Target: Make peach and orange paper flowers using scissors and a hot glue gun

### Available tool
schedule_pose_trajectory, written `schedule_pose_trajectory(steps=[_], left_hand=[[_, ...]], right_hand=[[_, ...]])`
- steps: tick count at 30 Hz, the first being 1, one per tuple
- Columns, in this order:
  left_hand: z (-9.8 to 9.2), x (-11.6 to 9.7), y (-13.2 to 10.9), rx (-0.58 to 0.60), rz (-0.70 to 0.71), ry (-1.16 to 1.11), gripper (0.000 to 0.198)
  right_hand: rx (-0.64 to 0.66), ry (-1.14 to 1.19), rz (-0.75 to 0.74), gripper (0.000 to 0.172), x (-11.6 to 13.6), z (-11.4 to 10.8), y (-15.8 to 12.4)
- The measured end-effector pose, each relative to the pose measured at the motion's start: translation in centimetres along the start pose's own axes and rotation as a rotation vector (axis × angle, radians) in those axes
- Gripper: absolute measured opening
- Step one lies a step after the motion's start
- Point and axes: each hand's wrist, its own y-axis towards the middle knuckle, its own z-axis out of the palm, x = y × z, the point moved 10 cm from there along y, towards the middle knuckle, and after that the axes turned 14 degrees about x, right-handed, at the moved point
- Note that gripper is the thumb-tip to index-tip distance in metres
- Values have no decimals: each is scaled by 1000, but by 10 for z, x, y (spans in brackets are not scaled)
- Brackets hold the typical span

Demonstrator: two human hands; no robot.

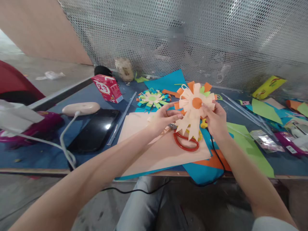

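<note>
A paper flower [201, 93] with pale peach and orange petals, a round orange centre and two notched peach tails is held up over the table. My right hand [216, 119] grips its right side, thumb on the front near the orange centre. On the left, my left hand [165, 119] has its curled fingers at the edge of the petals and tails. Red-handled scissors [186, 148] lie below the flower on a stack of peach paper [144, 152], partly hidden by the tails. Behind my left hand rests another paper flower [152, 98], in blue, green and cream.
At left are a red box [107, 89], a black phone [95, 131], a white cabled device [81, 109] and a clear stick [122, 118]. Green paper [250, 147] and scraps lie right, near a yellow box [269, 87]. A perforated metal panel [144, 35] stands behind the table.
</note>
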Motion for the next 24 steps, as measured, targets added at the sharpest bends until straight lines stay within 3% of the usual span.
schedule_pose_trajectory(steps=[18, 21, 24], left_hand=[[-4, -21, -3, -61, 148, 94, 44], [0, -35, -7, -59, 252, 245, 40], [10, -59, -19, -70, 449, 530, 36]], right_hand=[[33, -1, -49, 23, 0, 2, 2], [46, 34, -70, 25, 3, 5, 2], [101, 67, -117, 27, 8, 11, 3]])
